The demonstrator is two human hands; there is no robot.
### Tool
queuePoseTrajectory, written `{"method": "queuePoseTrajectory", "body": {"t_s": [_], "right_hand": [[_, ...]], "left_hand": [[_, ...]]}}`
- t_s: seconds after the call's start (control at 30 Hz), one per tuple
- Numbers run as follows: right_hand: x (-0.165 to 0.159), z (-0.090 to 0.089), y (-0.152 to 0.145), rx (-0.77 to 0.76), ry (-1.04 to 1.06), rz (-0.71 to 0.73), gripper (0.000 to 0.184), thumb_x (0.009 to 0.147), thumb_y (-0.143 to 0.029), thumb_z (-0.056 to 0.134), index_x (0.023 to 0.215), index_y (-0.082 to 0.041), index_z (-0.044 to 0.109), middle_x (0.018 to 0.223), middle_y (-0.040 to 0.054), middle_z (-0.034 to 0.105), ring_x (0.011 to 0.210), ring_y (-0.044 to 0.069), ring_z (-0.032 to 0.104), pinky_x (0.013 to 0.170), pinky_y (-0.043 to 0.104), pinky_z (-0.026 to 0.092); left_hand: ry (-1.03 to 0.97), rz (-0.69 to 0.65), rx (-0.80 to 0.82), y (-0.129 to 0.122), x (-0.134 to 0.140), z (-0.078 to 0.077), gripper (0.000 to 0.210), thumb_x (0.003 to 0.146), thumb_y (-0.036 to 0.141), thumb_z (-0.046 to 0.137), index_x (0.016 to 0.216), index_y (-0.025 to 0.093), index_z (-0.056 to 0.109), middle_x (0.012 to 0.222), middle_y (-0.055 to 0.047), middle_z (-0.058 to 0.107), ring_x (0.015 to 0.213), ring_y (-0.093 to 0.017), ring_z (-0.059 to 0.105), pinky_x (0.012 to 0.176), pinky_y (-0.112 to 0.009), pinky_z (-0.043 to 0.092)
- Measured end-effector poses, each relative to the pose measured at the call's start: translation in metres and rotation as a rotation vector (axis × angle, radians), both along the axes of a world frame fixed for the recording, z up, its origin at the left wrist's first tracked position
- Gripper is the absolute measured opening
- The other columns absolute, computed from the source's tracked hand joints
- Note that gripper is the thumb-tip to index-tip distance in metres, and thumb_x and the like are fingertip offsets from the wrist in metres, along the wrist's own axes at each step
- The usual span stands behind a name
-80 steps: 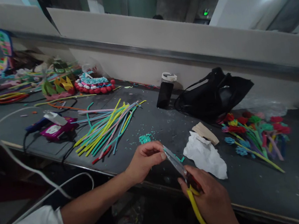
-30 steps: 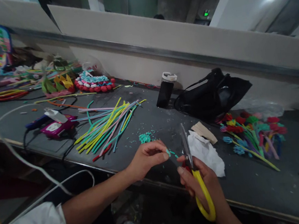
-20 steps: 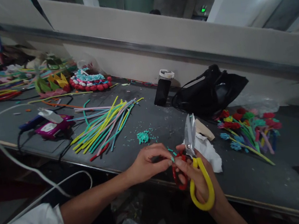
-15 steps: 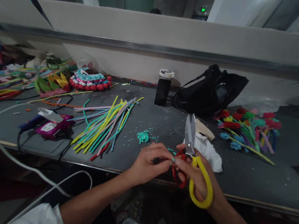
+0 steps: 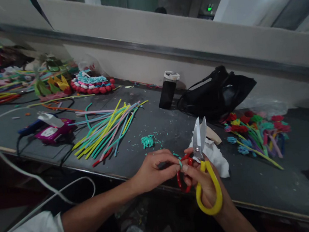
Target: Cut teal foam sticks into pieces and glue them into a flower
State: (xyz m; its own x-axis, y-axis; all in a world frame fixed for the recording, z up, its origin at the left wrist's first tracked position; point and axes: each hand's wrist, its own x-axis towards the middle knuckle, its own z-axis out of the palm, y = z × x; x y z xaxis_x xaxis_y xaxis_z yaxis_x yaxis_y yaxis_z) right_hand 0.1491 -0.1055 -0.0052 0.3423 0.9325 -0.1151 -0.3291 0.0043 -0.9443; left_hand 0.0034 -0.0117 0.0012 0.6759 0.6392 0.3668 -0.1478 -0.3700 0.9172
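Note:
My left hand [image 5: 156, 171] pinches a short green piece of pipe cleaner [image 5: 180, 163] between thumb and fingertips, in front of the table edge. My right hand [image 5: 207, 186] is wrapped round a pair of scissors [image 5: 198, 140] with one red and one yellow handle. The blades point up and away from me, slightly parted at the tips. My right thumb and fingertips come close to the green piece; whether they touch it I cannot tell. Beyond my left hand lies a small heap of green clippings [image 5: 147, 141], with more bits scattered around it.
Long pastel pipe cleaners [image 5: 108, 128] lie left of the heap. Further left is a purple corded device [image 5: 52, 133]. A dark bottle [image 5: 167, 92] and a black bag [image 5: 216, 96] stand at the back. Crumpled white tissue [image 5: 215, 157] and pipe-cleaner flowers [image 5: 259, 130] are on the right.
The scissors have tilted slightly to the right, and their blade tips look a little further apart. More of the green piece shows at my left fingertips.

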Motion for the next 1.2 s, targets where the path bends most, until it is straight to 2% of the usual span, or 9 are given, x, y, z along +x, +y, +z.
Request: {"method": "queuePoseTrajectory", "body": {"t_s": [0.3, 0.43, 0.57, 0.67, 0.77, 0.87, 0.93, 1.03, 1.2], "right_hand": [[-0.003, 0.003, 0.002, -0.071, 0.245, 0.039, 0.052, 0.068, -0.025, 0.078, 0.114, -0.024, 0.053, 0.068, -0.0053, 0.056, 0.051, 0.007, 0.048, 0.04, 0.016, 0.038], [-0.005, 0.006, 0.002, -0.078, 0.269, 0.042, 0.054, 0.066, -0.027, 0.078, 0.114, -0.024, 0.053, 0.068, -0.0049, 0.055, 0.055, 0.009, 0.048, 0.04, 0.015, 0.037], [-0.006, 0.003, 0.001, -0.067, 0.223, 0.08, 0.055, 0.071, -0.028, 0.077, 0.119, -0.025, 0.048, 0.065, -0.0064, 0.055, 0.055, 0.009, 0.05, 0.042, 0.015, 0.039], [-0.005, 0.006, -0.002, -0.077, -0.021, 0.09, 0.044, 0.08, -0.037, 0.07, 0.116, -0.024, 0.049, 0.065, -0.0066, 0.056, 0.046, 0.007, 0.048, 0.041, 0.018, 0.041], [-0.001, 0.009, -0.006, -0.08, -0.525, 0.037, 0.032, 0.084, -0.04, 0.062, 0.109, -0.021, 0.056, 0.065, -0.004, 0.06, 0.046, 0.009, 0.052, 0.044, 0.021, 0.046], [0.008, 0.003, -0.01, 0.085, -1.119, -0.134, 0.026, 0.084, -0.034, 0.061, 0.106, -0.02, 0.063, 0.081, 0.0028, 0.069, 0.067, 0.016, 0.066, 0.064, 0.027, 0.054], [0.013, -0.007, -0.012, 0.192, -1.385, -0.174, 0.026, 0.085, -0.029, 0.058, 0.109, -0.02, 0.063, 0.092, 0.0055, 0.071, 0.082, 0.02, 0.068, 0.075, 0.031, 0.055], [0.02, -0.022, -0.016, 0.198, -1.576, -0.134, 0.028, 0.087, -0.023, 0.055, 0.114, -0.02, 0.061, 0.094, 0.0059, 0.071, 0.085, 0.021, 0.068, 0.077, 0.033, 0.054], [0.024, -0.032, -0.02, 0.191, -1.669, -0.142, 0.033, 0.086, -0.019, 0.053, 0.119, -0.019, 0.059, 0.097, 0.0062, 0.071, 0.089, 0.022, 0.067, 0.078, 0.034, 0.053]], "left_hand": [[-0.115, -0.084, -0.384, 0.0, 0.003, -0.002, 0.013, 0.076, 0.026, 0.075, 0.083, 0.016, 0.075, 0.079, -0.003, 0.063, 0.075, -0.013, 0.059, 0.071, -0.024, 0.046], [-0.141, -0.112, -0.482, -0.002, 0.004, 0.001, 0.012, 0.073, 0.026, 0.077, 0.078, 0.016, 0.074, 0.077, -0.001, 0.061, 0.072, -0.011, 0.06, 0.07, -0.024, 0.047], [-0.143, -0.138, -0.593, -0.004, 0.005, -0.001, 0.015, 0.072, 0.027, 0.077, 0.077, 0.015, 0.07, 0.074, 0.0, 0.062, 0.068, -0.012, 0.061, 0.068, -0.025, 0.047], [-0.133, -0.069, -0.641, -0.004, 0.005, -0.004, 0.016, 0.07, 0.026, 0.078, 0.074, 0.014, 0.068, 0.069, 0.001, 0.06, 0.063, -0.01, 0.056, 0.063, -0.022, 0.043], [-0.144, 0.07, -0.637, 0.0, 0.005, -0.004, 0.016, 0.067, 0.024, 0.078, 0.07, 0.013, 0.067, 0.065, 0.003, 0.057, 0.061, -0.007, 0.048, 0.061, -0.02, 0.038], [-0.17, 0.178, -0.635, 0.006, 0.003, 0.0, 0.014, 0.065, 0.022, 0.077, 0.068, 0.014, 0.066, 0.064, 0.003, 0.057, 0.061, -0.008, 0.046, 0.06, -0.02, 0.036], [-0.197, 0.231, -0.644, 0.009, 0.001, 0.002, 0.013, 0.065, 0.022, 0.076, 0.068, 0.014, 0.065, 0.064, 0.003, 0.057, 0.061, -0.008, 0.046, 0.061, -0.021, 0.036], [-0.237, 0.283, -0.664, 0.012, 0.0, 0.004, 0.014, 0.065, 0.023, 0.076, 0.068, 0.014, 0.065, 0.064, 0.003, 0.057, 0.062, -0.008, 0.047, 0.062, -0.021, 0.036], [-0.232, 0.278, -0.686, 0.01, 0.001, 0.003, 0.016, 0.063, 0.023, 0.077, 0.068, 0.014, 0.065, 0.064, 0.003, 0.058, 0.061, -0.008, 0.048, 0.062, -0.022, 0.036]]}}
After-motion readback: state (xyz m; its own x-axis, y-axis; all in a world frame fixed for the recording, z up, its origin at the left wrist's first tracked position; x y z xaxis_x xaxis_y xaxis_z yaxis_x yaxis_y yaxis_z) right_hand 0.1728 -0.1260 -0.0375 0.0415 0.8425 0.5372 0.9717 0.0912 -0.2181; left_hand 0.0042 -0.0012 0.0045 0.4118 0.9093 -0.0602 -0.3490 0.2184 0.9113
